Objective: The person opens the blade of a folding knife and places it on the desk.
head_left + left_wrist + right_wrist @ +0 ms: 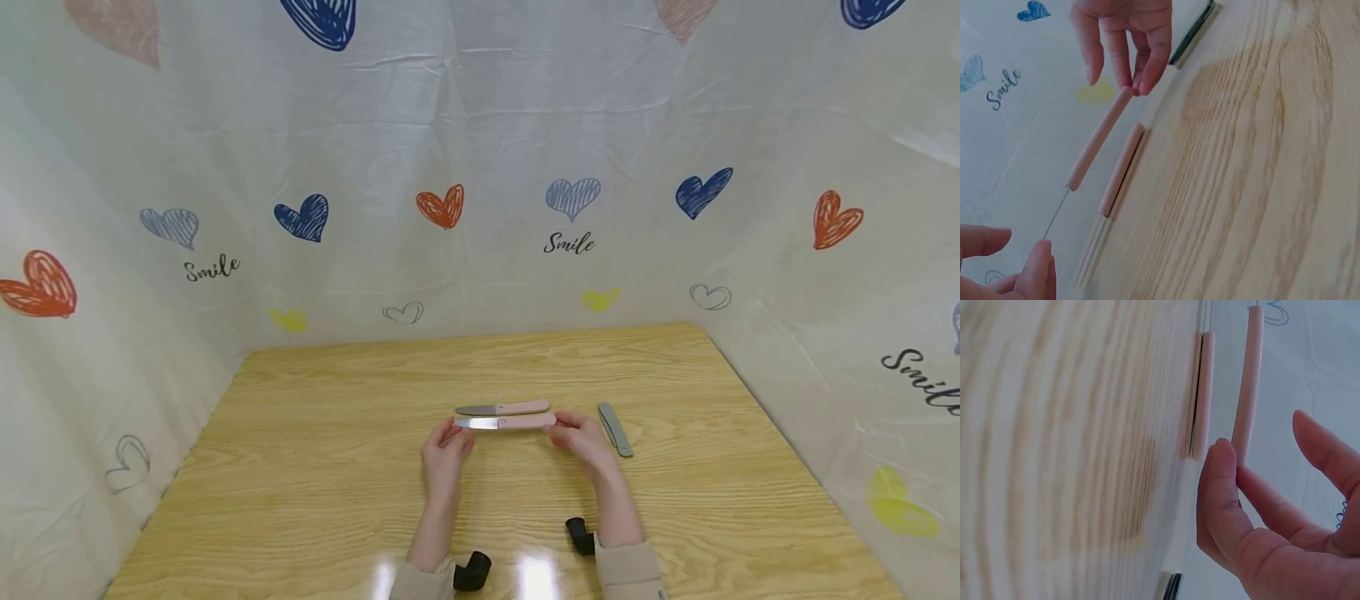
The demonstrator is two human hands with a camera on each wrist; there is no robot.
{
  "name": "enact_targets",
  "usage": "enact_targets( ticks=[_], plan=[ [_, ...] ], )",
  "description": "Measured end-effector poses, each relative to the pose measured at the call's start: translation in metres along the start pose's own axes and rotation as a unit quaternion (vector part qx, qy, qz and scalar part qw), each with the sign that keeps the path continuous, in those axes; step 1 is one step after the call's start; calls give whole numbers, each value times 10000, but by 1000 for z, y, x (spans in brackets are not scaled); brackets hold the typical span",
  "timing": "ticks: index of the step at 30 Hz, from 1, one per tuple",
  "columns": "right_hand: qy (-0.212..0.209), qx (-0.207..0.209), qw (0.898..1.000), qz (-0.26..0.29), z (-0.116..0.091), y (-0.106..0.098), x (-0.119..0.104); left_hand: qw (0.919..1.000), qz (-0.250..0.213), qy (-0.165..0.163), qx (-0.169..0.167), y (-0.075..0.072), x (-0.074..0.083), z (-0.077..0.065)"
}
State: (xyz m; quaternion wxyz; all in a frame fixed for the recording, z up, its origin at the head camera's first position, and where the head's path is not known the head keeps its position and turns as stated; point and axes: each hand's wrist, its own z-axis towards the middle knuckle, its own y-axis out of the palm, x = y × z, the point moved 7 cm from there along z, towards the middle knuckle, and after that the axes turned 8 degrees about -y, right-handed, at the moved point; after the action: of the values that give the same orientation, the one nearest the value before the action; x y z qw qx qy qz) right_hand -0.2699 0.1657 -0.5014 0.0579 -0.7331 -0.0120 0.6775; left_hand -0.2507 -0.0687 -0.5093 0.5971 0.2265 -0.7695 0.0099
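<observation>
A fruit knife with a pale pink handle [525, 422] and a shiny blade hangs above the table, held between both hands. My left hand [442, 454] pinches the blade at its tip end. At the other end, fingers of my right hand [583, 440] pinch the butt of the handle, as the right wrist view also shows. Behind it a second pink-handled knife [522, 407] lies on the wood, blade pointing left, roughly parallel to the raised one. Just right of my right hand rests a grey-green folded knife [615, 429].
The wood-grain table [300, 467] has a patterned curtain [495, 275] behind it and along both sides. Black curved pieces [472, 572] sit at the wrists, beside the beige sleeves [630, 571].
</observation>
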Motion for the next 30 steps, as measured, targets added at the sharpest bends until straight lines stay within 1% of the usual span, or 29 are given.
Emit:
enact_targets(
  ticks=[4, 6, 8, 10, 16, 20, 25, 27, 30],
  plan=[
    [130, -220, 9996, -150, -1, 1, 4, 9998, 57, -186, 47, -4, -5, 3],
    [182, -290, 9993, -138, -1, 1, 5, 9995, 111, -299, 30, -6, -8, 5],
    [218, -323, 9991, -159, -1, 0, 6, 9992, 219, -335, -28, -6, -12, 6],
    [233, -346, 9989, -231, -1, -1, 7, 9988, 334, -341, -92, -6, -14, 8],
    [222, -496, 9977, -411, -2, -1, 11, 9979, 557, -166, -282, -6, -17, 10],
    [183, -649, 9955, -662, -3, 0, 11, 9963, 721, -135, -453, -7, -18, 11],
    [198, -755, 9937, -802, -3, 0, 12, 9929, 956, -215, -670, -6, -20, 13],
    [220, -776, 9933, -825, -3, 0, 12, 9912, 1083, -298, -694, -6, -21, 15],
    [233, -827, 9923, -895, -3, 1, 13, 9889, 1283, -303, -683, -6, -22, 16]
  ],
)
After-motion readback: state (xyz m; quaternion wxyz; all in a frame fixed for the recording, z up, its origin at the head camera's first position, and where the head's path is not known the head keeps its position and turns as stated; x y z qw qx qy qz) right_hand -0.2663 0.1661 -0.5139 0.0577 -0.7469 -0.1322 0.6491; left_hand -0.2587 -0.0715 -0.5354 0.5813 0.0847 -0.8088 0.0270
